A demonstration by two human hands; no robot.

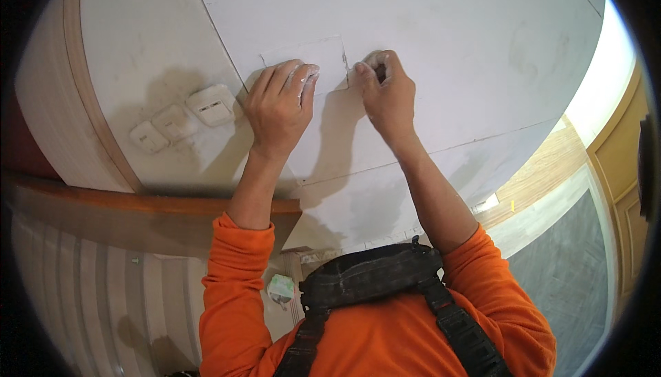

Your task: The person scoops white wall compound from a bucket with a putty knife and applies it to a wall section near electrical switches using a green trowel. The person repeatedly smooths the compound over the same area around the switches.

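A white wall panel fills the middle of the head view. Cut into it is a rectangular patch outlined by thin, rough seams. My left hand is closed over the patch's lower left part, fingers curled and tips smeared with white paste. Just right of the patch's right seam, my right hand is closed too, thumb and forefinger curled towards each other with white residue on them. Whatever either hand may hold is hidden or too small to name.
Three pale wall switches or sockets, the largest a square plate, sit left of my left hand. Below them runs a brown wooden ledge. Stair-like ribbed steps lie lower left. A wooden door stands at the right.
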